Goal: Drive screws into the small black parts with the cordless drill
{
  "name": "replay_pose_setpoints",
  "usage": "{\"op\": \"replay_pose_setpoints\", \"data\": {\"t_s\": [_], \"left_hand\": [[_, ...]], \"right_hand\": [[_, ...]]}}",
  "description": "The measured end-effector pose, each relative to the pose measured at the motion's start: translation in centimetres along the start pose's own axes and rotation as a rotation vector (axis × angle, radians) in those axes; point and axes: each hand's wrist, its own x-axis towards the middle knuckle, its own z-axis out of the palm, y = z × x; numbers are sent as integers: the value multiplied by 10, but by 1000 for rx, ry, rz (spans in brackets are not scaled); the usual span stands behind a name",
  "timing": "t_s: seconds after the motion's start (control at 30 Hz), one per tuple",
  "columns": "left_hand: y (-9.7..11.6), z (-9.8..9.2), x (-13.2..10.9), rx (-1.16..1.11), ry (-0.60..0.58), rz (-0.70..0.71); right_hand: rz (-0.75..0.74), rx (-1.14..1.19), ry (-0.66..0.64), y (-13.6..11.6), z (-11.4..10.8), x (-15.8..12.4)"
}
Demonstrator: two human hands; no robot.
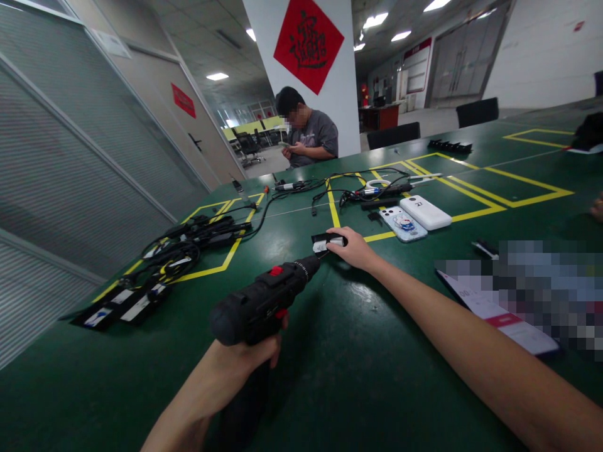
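My left hand (242,367) is wrapped round the grip of a black power drill (259,302) with red switches. The drill points forward and to the right, its chuck (307,267) low over the table. At its tip is a small black piece with white labels (322,245), held by the fingers of my right hand (352,250). A thin bit reaches toward that piece; whether it touches or enters it I cannot tell. The drill's battery end is dark and partly hidden by my left wrist.
Black cables (198,235) and labelled black pieces (113,307) lie on the green table (301,389) at left. Beyond my right hand are a phone (402,225), a white power bank (425,212) and more cables. A tablet (504,314) lies at right. A person (313,132) sits across.
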Motion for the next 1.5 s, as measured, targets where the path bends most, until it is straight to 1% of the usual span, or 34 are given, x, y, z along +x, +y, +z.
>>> {"op": "replay_pose_setpoints", "data": {"t_s": [0.27,0.4,0.57,0.7,0.87,1.07,1.2,1.37,1.5], "left_hand": [[4,3,1,-8,22,-8],[3,2,1,27,21,-36],[2,1,3,20,15,-9],[5,2,2,34,-8,-14],[9,2,1,63,23,-40],[12,4,-1,48,5,-40],[9,3,-1,52,27,-48],[3,2,0,64,11,-34],[3,2,1,57,17,-44]], "right_hand": [[13,-6,-3,-2,0,0],[10,-19,-2,-2,0,1],[-8,-17,-6,-1,0,1],[-11,-9,-5,-1,-1,1],[-7,-14,2,-2,0,0],[7,-11,-3,-3,0,1],[10,-12,-1,-2,0,1],[4,-10,9,-1,1,1],[2,-6,11,-2,1,1]]}}
